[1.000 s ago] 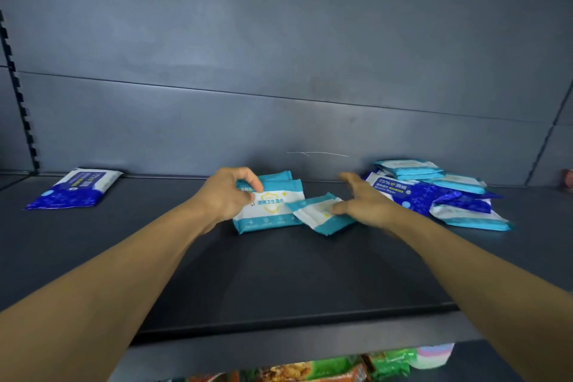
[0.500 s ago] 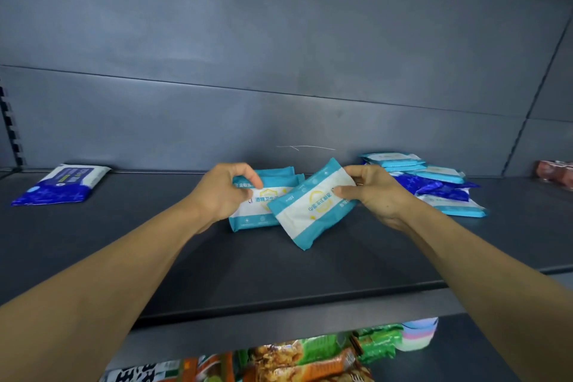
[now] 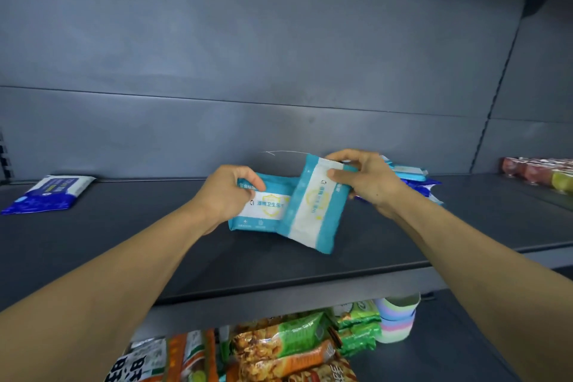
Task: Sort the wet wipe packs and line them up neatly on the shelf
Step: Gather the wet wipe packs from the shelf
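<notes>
left hand [image 3: 228, 195]: fingers curled, gripping | right hand [image 3: 367, 181]: fingers pinching, raised

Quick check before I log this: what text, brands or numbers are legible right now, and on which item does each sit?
"酒精卫生湿巾": white band of the teal pack gripped by the left hand; last character half hidden.
Tilted teal pack pinched by the right hand: print blurred, unreadable.
Dark blue pack at far left: lettering too small.
Snack packet on the lower shelf: large black figures cut off, unreadable.
</notes>
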A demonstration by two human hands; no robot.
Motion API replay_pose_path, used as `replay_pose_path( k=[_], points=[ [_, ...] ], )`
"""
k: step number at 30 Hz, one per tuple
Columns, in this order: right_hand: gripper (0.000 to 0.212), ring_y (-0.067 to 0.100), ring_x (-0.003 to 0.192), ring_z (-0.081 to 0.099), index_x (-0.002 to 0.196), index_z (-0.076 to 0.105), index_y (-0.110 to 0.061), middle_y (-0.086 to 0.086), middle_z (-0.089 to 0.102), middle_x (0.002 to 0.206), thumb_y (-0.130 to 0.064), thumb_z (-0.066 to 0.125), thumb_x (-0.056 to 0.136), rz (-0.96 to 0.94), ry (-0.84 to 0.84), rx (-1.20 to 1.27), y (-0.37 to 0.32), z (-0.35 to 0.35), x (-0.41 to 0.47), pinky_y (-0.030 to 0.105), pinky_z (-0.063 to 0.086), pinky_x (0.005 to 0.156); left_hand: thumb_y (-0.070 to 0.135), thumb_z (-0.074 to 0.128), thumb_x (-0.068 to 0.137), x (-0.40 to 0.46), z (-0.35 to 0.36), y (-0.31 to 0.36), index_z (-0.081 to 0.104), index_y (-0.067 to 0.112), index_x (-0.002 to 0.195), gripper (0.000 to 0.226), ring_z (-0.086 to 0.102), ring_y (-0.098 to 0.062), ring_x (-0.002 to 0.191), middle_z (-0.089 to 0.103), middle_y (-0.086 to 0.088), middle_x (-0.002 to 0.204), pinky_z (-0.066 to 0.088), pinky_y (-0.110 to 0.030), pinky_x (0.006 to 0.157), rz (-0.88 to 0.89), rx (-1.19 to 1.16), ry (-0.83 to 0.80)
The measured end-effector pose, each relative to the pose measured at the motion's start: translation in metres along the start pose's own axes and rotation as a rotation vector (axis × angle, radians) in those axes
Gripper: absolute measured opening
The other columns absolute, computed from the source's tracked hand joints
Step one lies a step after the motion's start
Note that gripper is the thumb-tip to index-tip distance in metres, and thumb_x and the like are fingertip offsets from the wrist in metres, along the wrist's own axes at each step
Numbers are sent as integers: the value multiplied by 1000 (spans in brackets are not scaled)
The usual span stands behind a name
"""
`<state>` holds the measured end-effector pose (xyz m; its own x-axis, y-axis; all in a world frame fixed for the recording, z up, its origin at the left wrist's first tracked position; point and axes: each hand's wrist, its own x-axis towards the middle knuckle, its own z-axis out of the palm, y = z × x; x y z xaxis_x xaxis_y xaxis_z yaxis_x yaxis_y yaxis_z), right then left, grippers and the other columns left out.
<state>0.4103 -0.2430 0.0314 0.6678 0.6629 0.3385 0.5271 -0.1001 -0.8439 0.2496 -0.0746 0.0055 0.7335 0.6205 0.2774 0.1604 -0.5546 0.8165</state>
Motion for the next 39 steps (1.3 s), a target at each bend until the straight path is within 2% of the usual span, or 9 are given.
replay_pose_path(
  k=[3,13,18,22,25,28,30,35,39],
  points=[
    [20,21,71,63,82,63,-20,11,65,85,-1,70,81,26,62,73,-8,-28,-2,35,55,74,-4,50,92,-12,11,23,64,20,76,32,59,-21,73,64,-10,93,50,-30,65,-12,-45,30],
    [19,5,49,56,78,59,-12,3,64,67,4,68,80,-198,-260,23,-18,-102,-38,17,46,50,3,54,92,-67,95,119,66,18,80,23,49,-12,55,57,-2,66,40,-15,51,-65,-123,143],
    [34,13,66,57,79,54,-21,2,61,79,-3,81,68,-243,-191,13,-9,-126,-44,24,49,66,7,57,92,-89,121,149,69,15,81,18,57,-17,65,65,-9,77,47,-25,64,-128,-268,141],
    [37,13,68,55,75,52,-18,-1,58,75,-3,84,64,-274,-176,69,-12,-127,-56,21,48,64,31,71,83,-105,127,168,71,7,86,24,64,-25,77,72,-16,89,50,-35,79,-152,-309,113],
    [31,11,64,55,70,53,-19,-2,58,70,-9,83,67,-287,-171,78,-16,-126,-65,20,47,61,20,83,69,-113,126,177,70,9,89,26,69,-29,85,74,-14,89,53,-38,87,-178,-270,125],
    [10,14,79,64,80,62,-17,0,67,83,-21,71,82,-272,-78,61,-18,-133,-75,20,47,70,5,80,71,-120,122,177,67,5,98,30,69,-24,72,73,-13,85,56,-34,73,-217,-324,131],
    [21,21,97,62,97,65,-8,7,68,101,-27,58,92,-144,-25,27,-14,-144,-84,26,47,83,3,78,73,-126,118,173,66,3,102,31,69,-22,68,73,-12,85,56,-30,65,-239,-387,166],
    [25,19,105,63,116,59,-21,1,67,114,-23,59,91,224,-550,359,6,-154,-119,39,49,94,-2,70,80,-138,109,169,65,3,101,22,66,-19,69,69,-13,90,56,-25,63,-213,-518,191],
    [45,21,99,66,124,55,-10,6,67,114,8,61,83,160,-536,533,12,-145,-125,34,57,81,-13,60,82,-145,110,172,52,13,112,40,63,-22,81,64,-10,103,53,-34,78,-100,-494,113]
  ],
)
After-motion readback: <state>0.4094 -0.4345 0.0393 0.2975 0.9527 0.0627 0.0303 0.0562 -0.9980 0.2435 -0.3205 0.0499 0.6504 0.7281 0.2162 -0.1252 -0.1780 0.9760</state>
